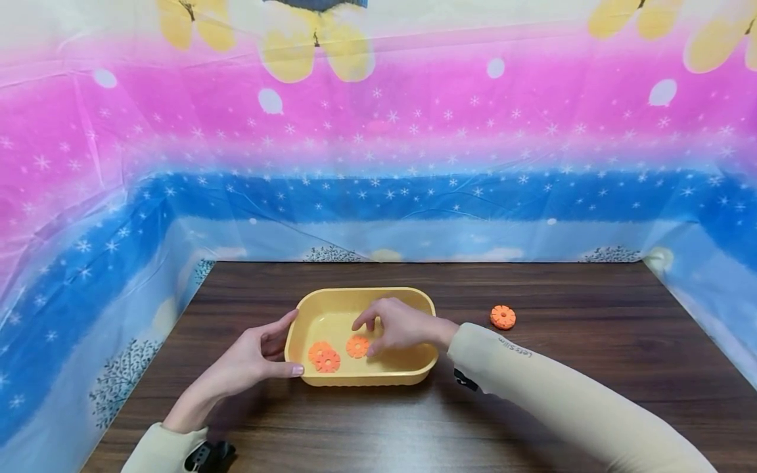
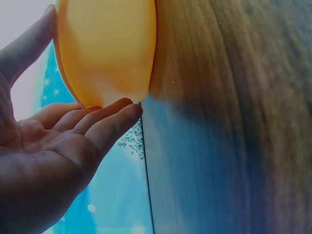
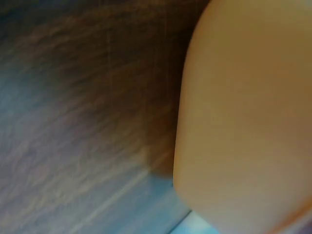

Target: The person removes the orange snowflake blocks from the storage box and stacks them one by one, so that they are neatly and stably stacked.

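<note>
A yellow plastic basin [image 1: 372,379] stands on the table. My left hand [image 1: 255,351] holds its left end, thumb at the near corner of the rim and fingers against the outside; in the left wrist view the fingers [image 2: 109,122] reach along the end wall. My right hand [image 1: 399,324] is inside the basin, thumb and forefinger apart. The thumb tip is right at the edge of an orange notched disc [image 1: 357,346]. To its left, orange notched discs [image 1: 327,360] overlap on the basin floor. The right wrist view shows only the basin's outer wall [image 3: 239,112] and table.
More orange notched discs [image 1: 503,317] lie stacked on the dark wooden table [image 1: 568,368], right of the basin. A printed pink and blue cloth [image 1: 414,144] hangs behind the table and along both sides.
</note>
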Demonstrator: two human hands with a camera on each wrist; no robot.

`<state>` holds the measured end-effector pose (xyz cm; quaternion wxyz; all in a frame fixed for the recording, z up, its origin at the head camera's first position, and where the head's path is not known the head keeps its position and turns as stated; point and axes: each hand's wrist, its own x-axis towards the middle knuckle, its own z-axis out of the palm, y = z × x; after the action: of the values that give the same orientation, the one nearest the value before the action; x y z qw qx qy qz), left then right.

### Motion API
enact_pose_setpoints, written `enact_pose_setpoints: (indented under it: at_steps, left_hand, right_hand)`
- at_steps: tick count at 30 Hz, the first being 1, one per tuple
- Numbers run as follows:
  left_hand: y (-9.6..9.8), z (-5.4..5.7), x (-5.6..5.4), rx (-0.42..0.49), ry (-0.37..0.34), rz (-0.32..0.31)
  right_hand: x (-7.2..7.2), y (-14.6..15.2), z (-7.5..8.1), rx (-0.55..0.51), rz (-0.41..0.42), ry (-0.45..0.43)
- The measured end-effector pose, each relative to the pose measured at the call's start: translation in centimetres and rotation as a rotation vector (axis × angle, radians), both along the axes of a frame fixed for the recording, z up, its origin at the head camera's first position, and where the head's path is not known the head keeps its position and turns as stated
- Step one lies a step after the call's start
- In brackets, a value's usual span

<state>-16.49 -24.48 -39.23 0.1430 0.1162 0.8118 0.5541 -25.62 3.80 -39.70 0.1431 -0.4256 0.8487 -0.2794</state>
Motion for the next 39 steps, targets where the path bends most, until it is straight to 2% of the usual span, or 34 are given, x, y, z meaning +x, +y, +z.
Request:
enact_pose_setpoints:
  at_steps: [8, 19, 39]
  left_hand:
    - [0.0, -0.1, 0.0, 0.002, -0.001, 0.003]
    - [0.1, -0.2, -0.1, 0.009, 0.005, -0.005]
    - [-0.1, -0.2, 0.0, 0.02, -0.006, 0.005]
  right_hand:
    - [0.0, -1.0, -0.6, 0.041, 0.027, 0.033]
    - [0.0, -1.1, -1.0, 0.062, 0.014, 0.057]
    - [-0.2, -1.3, -1.0, 0.06, -0.009, 0.039]
